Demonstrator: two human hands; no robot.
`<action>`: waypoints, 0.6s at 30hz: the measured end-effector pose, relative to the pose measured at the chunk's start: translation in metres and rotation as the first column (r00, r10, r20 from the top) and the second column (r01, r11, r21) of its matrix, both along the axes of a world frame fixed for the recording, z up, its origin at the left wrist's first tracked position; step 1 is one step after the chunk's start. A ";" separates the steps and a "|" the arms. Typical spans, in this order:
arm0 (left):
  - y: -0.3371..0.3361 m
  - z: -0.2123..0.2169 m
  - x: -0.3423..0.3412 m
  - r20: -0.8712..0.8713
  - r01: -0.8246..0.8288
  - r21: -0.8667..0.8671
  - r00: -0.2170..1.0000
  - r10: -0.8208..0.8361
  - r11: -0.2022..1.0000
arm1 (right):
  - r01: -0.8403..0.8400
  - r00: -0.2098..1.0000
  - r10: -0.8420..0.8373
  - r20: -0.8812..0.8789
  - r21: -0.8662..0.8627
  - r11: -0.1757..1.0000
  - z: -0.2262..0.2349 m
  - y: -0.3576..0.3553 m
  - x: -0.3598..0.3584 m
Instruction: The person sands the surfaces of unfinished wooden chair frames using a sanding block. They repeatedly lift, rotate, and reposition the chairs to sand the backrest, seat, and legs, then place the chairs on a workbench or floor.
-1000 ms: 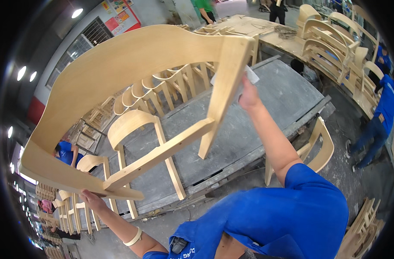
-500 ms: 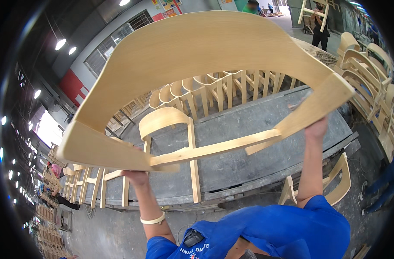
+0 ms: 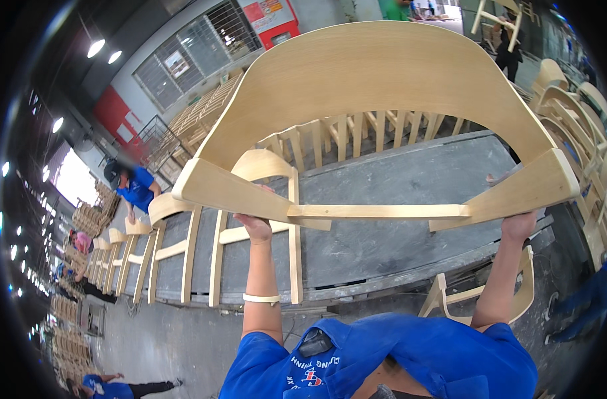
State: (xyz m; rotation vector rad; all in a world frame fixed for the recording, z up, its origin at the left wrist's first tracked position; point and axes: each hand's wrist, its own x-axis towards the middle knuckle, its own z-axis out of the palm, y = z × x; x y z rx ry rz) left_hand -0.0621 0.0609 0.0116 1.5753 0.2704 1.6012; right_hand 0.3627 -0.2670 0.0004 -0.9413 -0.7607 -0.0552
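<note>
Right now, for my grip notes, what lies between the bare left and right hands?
In the head view, the curved pale wooden chair frame, with its straight crossbar, lies between left hand and right hand.

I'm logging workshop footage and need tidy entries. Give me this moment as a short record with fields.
Held item: pale wooden chair frame, curved backrest uppermost, crossbar below
Left hand: gripping the frame's left side at its lower edge
Right hand: gripping its right side at the lower edge
Work surface: grey table, beyond the hands
Table's left part: row of similar frames
Far right: piled frames
Nearby person: co-worker in blue shirt, beside the row
</note>
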 end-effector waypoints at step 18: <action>-0.054 0.033 -0.069 0.188 0.070 0.009 0.980 -0.070 0.998 | -0.101 0.990 0.081 0.116 0.179 0.979 -0.033 -0.043 -0.018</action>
